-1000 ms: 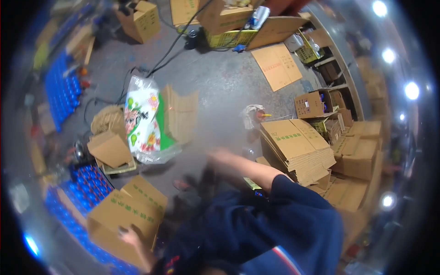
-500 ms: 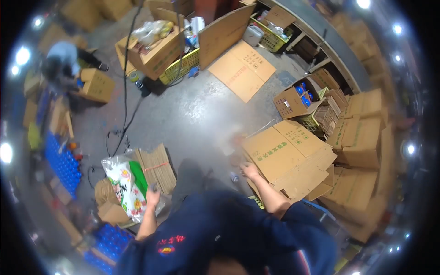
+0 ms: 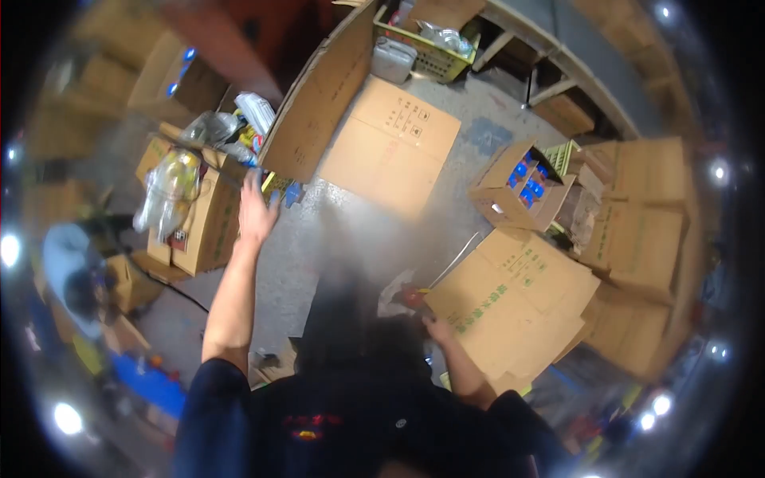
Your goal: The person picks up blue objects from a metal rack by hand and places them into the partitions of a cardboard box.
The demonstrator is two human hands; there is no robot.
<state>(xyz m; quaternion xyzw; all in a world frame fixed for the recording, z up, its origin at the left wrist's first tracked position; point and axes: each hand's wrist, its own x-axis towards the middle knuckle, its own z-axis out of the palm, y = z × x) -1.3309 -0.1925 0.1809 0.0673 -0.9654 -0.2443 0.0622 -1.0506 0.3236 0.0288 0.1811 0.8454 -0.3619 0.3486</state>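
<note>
My left hand (image 3: 256, 213) reaches forward, fingers stretched and thumb apart, nothing visible in it. Its fingertips are by the lower edge of a standing cardboard sheet (image 3: 307, 119) and a yellow-green crate (image 3: 279, 185); whether they touch is unclear. Low in the centre, my right hand (image 3: 436, 328) is blurred and looks curled beside the left edge of flattened cartons (image 3: 510, 307). Just ahead of its fingers is a blurred red-and-whitish thing (image 3: 408, 297), seemingly in its grip, though its kind cannot be made out. Another flattened carton (image 3: 390, 151) lies on the floor ahead.
An open carton (image 3: 514, 187) with blue-topped items stands at the right, before stacked boxes (image 3: 637, 239). Plastic bags (image 3: 171, 191) top a carton at the left. A co-worker (image 3: 72, 271) in light blue bends at the far left. A bench (image 3: 574, 56) runs along the back right.
My left hand has left the green-and-white plastic bag and swung forward to the cardboard sheet. My view has shifted forward and turned. My right hand stays beside the flattened cartons.
</note>
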